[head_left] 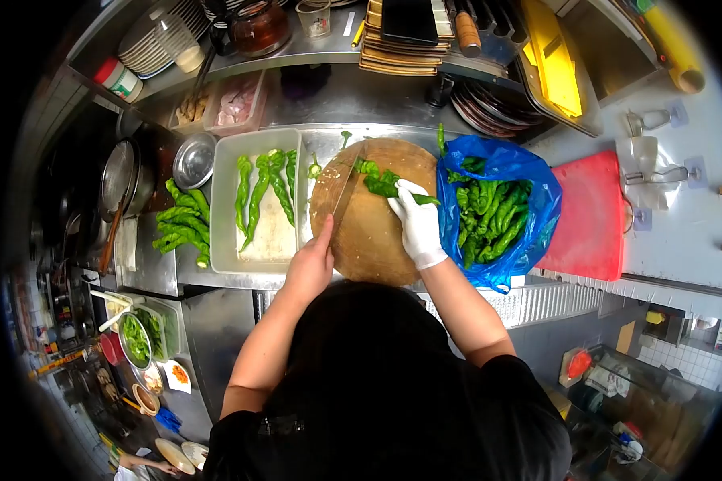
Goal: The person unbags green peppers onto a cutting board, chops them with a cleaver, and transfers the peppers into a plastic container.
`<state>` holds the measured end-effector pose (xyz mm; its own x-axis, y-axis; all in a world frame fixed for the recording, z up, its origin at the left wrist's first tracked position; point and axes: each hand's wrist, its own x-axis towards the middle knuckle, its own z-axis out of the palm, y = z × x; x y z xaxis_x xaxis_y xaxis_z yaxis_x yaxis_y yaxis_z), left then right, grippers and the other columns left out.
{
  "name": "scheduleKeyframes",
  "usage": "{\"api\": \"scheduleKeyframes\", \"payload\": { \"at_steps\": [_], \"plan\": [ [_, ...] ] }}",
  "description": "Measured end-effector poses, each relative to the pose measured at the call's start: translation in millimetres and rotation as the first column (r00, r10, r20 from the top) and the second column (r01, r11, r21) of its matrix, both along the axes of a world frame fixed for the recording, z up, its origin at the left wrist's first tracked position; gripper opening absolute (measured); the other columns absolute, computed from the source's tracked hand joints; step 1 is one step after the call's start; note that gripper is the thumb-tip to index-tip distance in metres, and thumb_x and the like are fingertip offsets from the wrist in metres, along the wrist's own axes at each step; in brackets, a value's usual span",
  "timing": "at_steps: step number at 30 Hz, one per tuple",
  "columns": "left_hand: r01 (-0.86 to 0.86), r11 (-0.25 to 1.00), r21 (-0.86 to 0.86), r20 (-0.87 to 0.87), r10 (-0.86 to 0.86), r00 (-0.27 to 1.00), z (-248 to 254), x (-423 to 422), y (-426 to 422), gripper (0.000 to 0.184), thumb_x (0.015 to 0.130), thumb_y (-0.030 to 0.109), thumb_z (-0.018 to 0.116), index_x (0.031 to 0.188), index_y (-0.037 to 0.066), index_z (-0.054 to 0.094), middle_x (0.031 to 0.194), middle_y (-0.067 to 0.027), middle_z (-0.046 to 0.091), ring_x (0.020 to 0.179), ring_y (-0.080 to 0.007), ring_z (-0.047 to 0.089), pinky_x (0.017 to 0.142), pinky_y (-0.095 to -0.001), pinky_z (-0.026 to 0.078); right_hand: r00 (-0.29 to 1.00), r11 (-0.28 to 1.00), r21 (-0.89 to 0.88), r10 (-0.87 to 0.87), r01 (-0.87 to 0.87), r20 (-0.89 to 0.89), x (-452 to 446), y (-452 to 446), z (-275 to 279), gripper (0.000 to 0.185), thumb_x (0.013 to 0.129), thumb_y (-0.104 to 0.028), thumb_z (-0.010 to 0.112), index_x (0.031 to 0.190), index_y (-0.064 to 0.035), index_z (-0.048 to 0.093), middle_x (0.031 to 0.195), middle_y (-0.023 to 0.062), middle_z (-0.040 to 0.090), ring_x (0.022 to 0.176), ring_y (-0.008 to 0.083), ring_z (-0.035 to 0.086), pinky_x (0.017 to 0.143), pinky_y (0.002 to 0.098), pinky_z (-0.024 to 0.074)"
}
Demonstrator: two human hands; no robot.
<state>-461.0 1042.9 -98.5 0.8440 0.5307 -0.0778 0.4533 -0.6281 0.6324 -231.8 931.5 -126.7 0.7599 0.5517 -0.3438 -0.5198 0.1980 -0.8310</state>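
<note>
My bare left hand [313, 263] is closed on the handle of a knife [346, 184], whose blade lies over the left part of the round wooden chopping board [377, 248]. In a white glove, my right hand [418, 224] holds a green pepper [383, 186] against the board, right of the blade. Small pale seeds dot the board's left side. Left of it, a plastic tub [226, 266] contains several long green peppers. A blue plastic bag [544, 178] full of green peppers [493, 216] stands open at the board's right.
More green peppers [186, 220] lie left of the tub, near a metal bowl [194, 160]. A red board [583, 216] is right of the bag. Above the counter, a shelf carries stacked plates [180, 28] and a phone [409, 20]. Another person's hand [164, 466] shows at lower left.
</note>
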Motion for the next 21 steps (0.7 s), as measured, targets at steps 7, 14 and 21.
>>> {"api": "scheduleKeyframes", "payload": {
  "at_steps": [7,14,21],
  "plan": [
    [-0.137,0.982,-0.133,0.122,0.153,0.981,17,-12,-1,0.076,0.1,0.001,0.062,0.169,0.007,0.032,0.112,-0.0313,0.071,0.101,-0.0489,0.07,0.091,-0.052,0.057,0.306,0.831,-0.524,0.555,-0.186,0.773,-8,-56,-5,0.038,0.093,0.001,0.073,0.13,-0.0086,0.074,0.139,0.0195,0.067,0.134,0.0398,0.061,0.117,0.0422,0.0479],
    [-0.186,0.97,-0.158,0.15,0.21,0.966,30,-34,-2,0.077,0.101,-0.001,0.062,0.171,0.012,0.032,0.129,-0.0305,0.071,0.092,-0.0369,0.072,0.089,-0.0393,0.057,-0.317,0.708,-0.694,0.634,-0.129,0.706,22,-77,15,0.049,0.083,0.004,0.065,0.13,-0.0104,0.073,0.146,0.0207,0.061,0.143,0.0435,0.053,0.121,0.0531,0.044],
    [-0.333,0.925,-0.184,0.198,0.366,0.909,53,-54,-2,0.078,0.1,-0.001,0.063,0.171,0.01,0.032,0.115,-0.0307,0.072,0.092,-0.0398,0.074,0.086,-0.0414,0.058,0.227,0.359,-0.897,0.88,0.259,0.418,-6,-23,22,0.118,0.083,-0.051,0.088,0.166,0.0047,0.026,0.157,0.0402,0.042,0.139,0.0506,0.052,0.118,0.0527,0.0439]
  ]
}}
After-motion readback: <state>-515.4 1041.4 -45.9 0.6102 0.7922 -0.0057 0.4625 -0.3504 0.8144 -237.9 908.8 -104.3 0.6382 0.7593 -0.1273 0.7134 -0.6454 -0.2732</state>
